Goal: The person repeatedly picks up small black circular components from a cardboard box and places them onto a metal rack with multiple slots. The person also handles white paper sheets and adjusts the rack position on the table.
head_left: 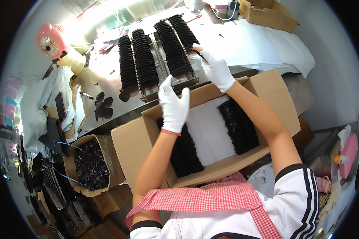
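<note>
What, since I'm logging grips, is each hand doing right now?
Left hand: open, fingers spread, nothing visibly held.
Right hand: closed, pinching a thin dark piece.

a pink fan [51, 42] sits upper left, an open cardboard box [268, 18] upper right.

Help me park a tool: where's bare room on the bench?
White sheet, between right hand and upper carton; narrower, bare metal between loose dark pieces and the left black row. Crowded: left end, with pink fan, pen, crumpled wrapping.
</note>
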`<control>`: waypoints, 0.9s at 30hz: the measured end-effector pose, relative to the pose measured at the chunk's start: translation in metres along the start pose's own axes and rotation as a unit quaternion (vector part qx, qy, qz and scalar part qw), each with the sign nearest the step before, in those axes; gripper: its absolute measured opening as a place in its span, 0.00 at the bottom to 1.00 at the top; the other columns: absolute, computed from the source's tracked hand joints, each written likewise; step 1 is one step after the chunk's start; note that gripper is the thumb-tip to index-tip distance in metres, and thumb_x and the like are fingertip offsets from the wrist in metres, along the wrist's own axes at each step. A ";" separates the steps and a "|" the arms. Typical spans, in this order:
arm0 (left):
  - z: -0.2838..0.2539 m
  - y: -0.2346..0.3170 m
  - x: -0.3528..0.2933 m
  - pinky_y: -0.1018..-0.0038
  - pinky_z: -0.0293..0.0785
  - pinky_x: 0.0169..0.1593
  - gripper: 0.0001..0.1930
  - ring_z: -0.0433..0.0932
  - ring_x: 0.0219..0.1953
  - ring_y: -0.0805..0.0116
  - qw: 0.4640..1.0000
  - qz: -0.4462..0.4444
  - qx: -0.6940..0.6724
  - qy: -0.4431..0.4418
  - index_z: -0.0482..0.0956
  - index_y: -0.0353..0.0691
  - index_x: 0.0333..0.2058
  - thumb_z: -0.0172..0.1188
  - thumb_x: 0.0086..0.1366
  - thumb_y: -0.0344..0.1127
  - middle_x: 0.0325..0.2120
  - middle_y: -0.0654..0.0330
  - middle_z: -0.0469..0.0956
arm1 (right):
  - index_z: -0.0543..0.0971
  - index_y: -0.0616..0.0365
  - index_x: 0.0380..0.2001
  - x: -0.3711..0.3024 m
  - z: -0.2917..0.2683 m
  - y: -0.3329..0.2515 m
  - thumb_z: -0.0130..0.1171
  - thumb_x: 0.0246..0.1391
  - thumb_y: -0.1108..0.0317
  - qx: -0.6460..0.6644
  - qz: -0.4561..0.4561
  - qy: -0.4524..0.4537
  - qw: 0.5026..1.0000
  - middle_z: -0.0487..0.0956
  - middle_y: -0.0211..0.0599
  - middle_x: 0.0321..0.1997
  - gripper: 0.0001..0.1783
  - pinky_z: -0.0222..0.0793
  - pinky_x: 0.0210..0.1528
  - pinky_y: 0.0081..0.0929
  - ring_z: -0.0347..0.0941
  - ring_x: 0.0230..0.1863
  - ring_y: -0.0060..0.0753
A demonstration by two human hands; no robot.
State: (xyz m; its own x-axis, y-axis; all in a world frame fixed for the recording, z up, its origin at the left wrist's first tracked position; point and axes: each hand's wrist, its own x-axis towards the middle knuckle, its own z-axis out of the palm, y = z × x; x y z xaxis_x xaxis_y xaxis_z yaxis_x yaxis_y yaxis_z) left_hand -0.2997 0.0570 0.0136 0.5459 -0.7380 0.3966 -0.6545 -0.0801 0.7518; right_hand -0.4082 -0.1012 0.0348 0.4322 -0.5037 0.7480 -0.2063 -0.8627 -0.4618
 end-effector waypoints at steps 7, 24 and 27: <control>0.007 0.032 0.003 0.60 0.73 0.57 0.21 0.76 0.51 0.61 0.528 -0.462 -0.711 -0.051 0.74 0.41 0.49 0.55 0.70 0.53 0.47 0.56 0.78 | 0.76 0.61 0.54 -0.013 -0.038 -0.047 0.64 0.53 0.53 0.035 -0.078 -0.300 0.950 0.78 0.44 0.55 0.29 0.63 0.64 0.40 0.75 0.55 0.41; 0.015 -0.007 0.038 0.79 0.67 0.20 0.10 0.70 0.18 0.78 0.916 -0.290 -0.240 -0.141 0.81 0.36 0.39 0.54 0.64 0.32 0.20 0.63 0.74 | 0.71 0.45 0.65 0.064 0.026 0.085 0.64 0.48 0.74 0.262 0.239 -0.325 0.877 0.82 0.35 0.42 0.37 0.71 0.45 0.19 0.72 0.36 0.18; 0.014 -0.007 0.038 0.76 0.68 0.20 0.09 0.71 0.16 0.76 0.923 -0.273 -0.232 -0.140 0.82 0.35 0.37 0.55 0.61 0.31 0.19 0.62 0.75 | 0.70 0.47 0.66 0.049 0.038 0.076 0.62 0.51 0.74 0.181 0.067 -0.212 0.958 0.83 0.36 0.41 0.36 0.72 0.41 0.20 0.71 0.32 0.18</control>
State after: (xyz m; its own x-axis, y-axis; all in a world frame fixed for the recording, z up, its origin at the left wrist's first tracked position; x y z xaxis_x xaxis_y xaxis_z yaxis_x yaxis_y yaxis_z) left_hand -0.2818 0.0201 0.0164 0.5292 -0.8218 -0.2112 0.0077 -0.2442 0.9697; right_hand -0.3692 -0.1901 0.0182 0.7563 -0.4797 0.4448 -0.0001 -0.6800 -0.7332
